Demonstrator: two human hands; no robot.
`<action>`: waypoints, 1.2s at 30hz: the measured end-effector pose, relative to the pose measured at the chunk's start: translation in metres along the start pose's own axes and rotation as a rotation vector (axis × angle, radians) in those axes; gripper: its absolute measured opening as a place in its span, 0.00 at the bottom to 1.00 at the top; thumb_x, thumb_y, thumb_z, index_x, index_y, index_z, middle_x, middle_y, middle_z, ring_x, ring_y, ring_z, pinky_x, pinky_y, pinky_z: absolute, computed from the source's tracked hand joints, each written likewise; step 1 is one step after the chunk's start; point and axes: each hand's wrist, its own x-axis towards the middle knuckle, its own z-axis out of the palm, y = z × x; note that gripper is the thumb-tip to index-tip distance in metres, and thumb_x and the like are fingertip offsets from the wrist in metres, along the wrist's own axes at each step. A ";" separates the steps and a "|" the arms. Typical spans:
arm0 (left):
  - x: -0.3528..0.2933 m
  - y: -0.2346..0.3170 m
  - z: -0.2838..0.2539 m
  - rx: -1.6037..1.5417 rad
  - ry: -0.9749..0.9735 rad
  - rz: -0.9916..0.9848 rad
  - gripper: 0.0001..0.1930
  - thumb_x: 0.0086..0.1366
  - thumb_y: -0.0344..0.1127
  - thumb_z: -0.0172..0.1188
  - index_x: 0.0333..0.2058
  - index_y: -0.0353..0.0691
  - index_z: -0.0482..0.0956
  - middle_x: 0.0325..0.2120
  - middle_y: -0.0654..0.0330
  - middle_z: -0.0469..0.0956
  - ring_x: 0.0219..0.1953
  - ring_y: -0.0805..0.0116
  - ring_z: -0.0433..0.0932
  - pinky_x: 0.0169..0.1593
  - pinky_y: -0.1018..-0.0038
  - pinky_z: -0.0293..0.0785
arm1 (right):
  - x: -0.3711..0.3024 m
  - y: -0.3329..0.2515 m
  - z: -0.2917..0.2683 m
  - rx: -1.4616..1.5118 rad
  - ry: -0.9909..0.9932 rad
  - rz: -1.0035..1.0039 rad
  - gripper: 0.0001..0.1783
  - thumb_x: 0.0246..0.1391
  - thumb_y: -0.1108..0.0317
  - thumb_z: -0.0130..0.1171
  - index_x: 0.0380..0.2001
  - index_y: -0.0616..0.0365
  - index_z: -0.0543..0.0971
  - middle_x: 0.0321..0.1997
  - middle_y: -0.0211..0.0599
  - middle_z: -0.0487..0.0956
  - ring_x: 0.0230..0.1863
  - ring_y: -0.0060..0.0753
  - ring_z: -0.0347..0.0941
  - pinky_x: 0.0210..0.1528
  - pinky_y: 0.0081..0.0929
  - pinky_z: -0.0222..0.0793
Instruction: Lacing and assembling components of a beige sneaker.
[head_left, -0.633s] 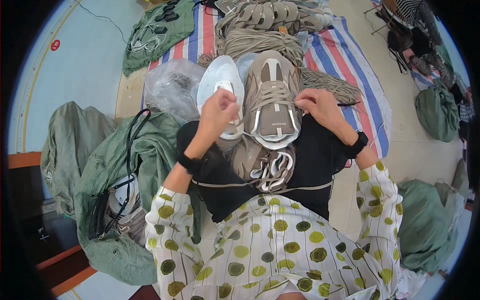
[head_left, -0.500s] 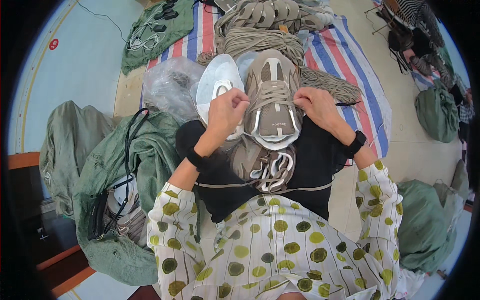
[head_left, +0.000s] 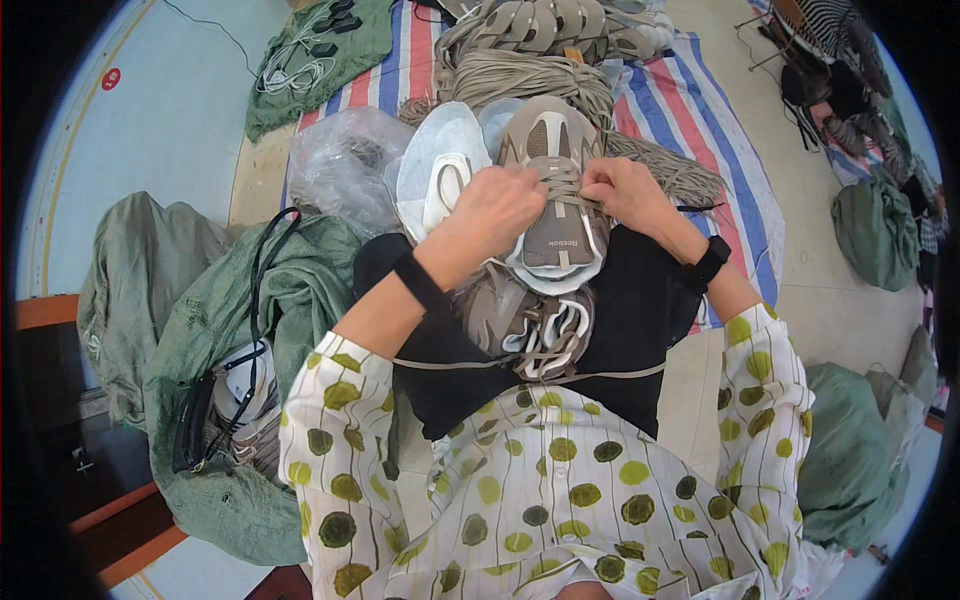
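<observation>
A taupe sneaker upper [head_left: 560,243] with a pale lining lies before me, its toe pointing away. Taupe laces [head_left: 562,180] cross over its tongue. At the left of the lacing, my left hand [head_left: 503,205] has its fingers closed in a pinch. My right hand [head_left: 622,190] pinches at the right edge of the lacing. What sits between the fingertips of either hand is too small to make out. Another upper [head_left: 490,318] rests on my lap, near a taupe cord across my waist. Beside the left hand is a pale, sole-shaped upper piece [head_left: 437,150].
Bundled taupe laces [head_left: 535,82] and more uppers [head_left: 545,25] lie beyond on a striped sheet [head_left: 735,190]. A clear plastic bag [head_left: 340,170] is left of them. Green sacks [head_left: 225,500] flank me, the left one holding uppers. Cables [head_left: 295,70] lie on green cloth at far left.
My left hand has moved right and slightly up, from the upper's left side onto the lacing. The right hand has moved slightly inward and up.
</observation>
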 end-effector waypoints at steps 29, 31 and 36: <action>-0.006 0.053 0.032 0.347 0.027 -0.377 0.10 0.49 0.28 0.55 0.32 0.41 0.69 0.24 0.59 0.71 0.27 0.65 0.75 0.27 0.72 0.70 | -0.035 -0.067 0.008 -0.559 0.043 -0.087 0.16 0.34 0.74 0.59 0.33 0.59 0.76 0.35 0.42 0.75 0.42 0.38 0.72 0.36 0.29 0.70; 0.001 0.051 0.038 0.427 -0.015 -0.399 0.08 0.49 0.30 0.55 0.31 0.41 0.70 0.24 0.59 0.72 0.27 0.67 0.75 0.28 0.73 0.70 | -0.025 -0.069 0.004 -0.655 -0.086 -0.047 0.13 0.34 0.73 0.59 0.30 0.59 0.78 0.35 0.41 0.75 0.41 0.36 0.73 0.35 0.28 0.70; 0.003 0.045 0.020 0.351 -0.053 -0.333 0.03 0.49 0.32 0.54 0.25 0.42 0.72 0.25 0.60 0.72 0.31 0.67 0.75 0.33 0.68 0.70 | -0.015 -0.045 0.011 -0.732 0.046 -0.214 0.11 0.36 0.72 0.58 0.29 0.60 0.75 0.40 0.38 0.72 0.45 0.36 0.69 0.43 0.31 0.67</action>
